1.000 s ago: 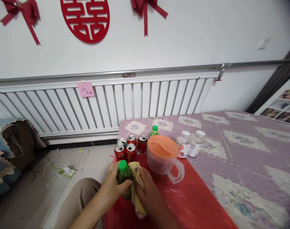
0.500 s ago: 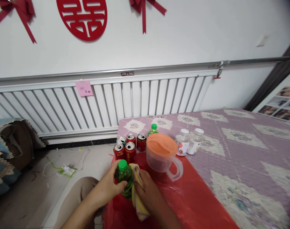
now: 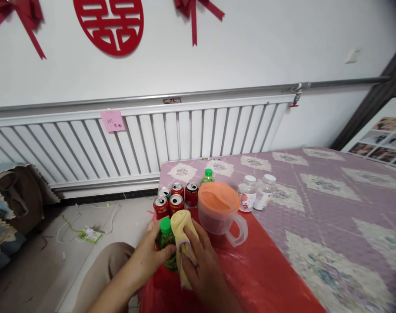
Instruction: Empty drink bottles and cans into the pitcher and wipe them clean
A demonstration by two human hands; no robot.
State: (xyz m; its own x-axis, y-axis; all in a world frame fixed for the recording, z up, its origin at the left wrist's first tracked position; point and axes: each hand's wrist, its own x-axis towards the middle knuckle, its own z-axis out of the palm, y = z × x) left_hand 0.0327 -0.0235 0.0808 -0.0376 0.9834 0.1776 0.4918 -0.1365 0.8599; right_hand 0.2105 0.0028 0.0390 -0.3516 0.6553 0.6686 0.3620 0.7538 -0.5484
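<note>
My left hand [image 3: 152,248] is wrapped round a green bottle [image 3: 167,240] with a bright green cap, which stands upright on the red plastic sheet [image 3: 250,269]. In my right hand [image 3: 201,254] is a yellow cloth [image 3: 182,226] with a purple edge, bunched up and pressed against the bottle's right side. Just behind the bottle is a cluster of several opened drink cans [image 3: 176,204], mostly red. To the right of the cans stands a clear plastic pitcher [image 3: 214,219] with an orange lid [image 3: 219,198]. The bottle's lower part is partly hidden by my left thumb and the cloth.
Another green-capped bottle [image 3: 207,176] stands behind the pitcher. Two clear white-capped bottles [image 3: 247,195] stand on the purple patterned cloth [image 3: 298,208] at the right. A white radiator [image 3: 184,134] runs along the wall. Cables and a power strip [image 3: 91,235] lie on the floor at left.
My right hand has turned and raised the yellow cloth along the bottle's side, its top now nearer the cap. My left hand keeps its hold on the bottle. The view has shifted slightly.
</note>
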